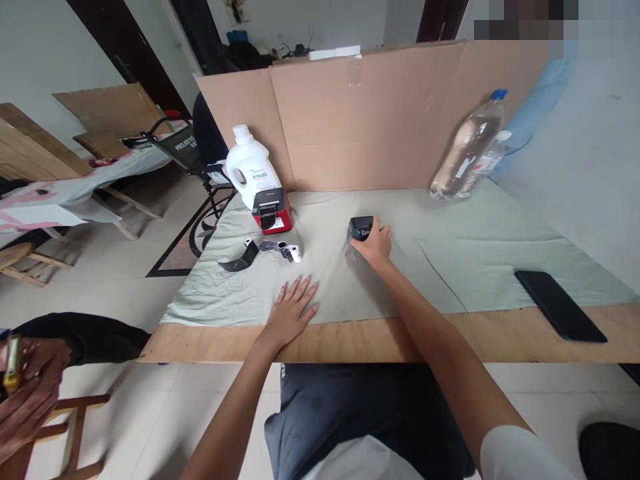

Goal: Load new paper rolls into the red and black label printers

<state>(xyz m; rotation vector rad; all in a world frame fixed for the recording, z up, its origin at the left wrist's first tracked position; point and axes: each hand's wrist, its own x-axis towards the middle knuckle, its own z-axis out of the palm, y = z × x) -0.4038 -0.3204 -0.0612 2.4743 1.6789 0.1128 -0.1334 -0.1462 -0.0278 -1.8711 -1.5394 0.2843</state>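
Observation:
Near the middle of the cloth-covered table point(320, 293), my right hand point(375, 245) grips a small black object point(361, 227) between thumb and fingers. My left hand point(293, 308) lies flat with fingers spread at the front edge of the cloth, holding nothing. A black strap-like strip point(242, 259) with small white rolls point(291, 253) at its right lies beyond my left hand. Behind it stands a red and black box-shaped device point(276, 212), in front of a white jug point(253, 165).
A cardboard panel point(360, 127) stands along the back edge. Two clear bottles, one large point(467, 150) and one smaller point(487, 163), lean at the back right. A black phone point(560, 305) lies at the right. Another person's hands point(37, 387) show at the lower left.

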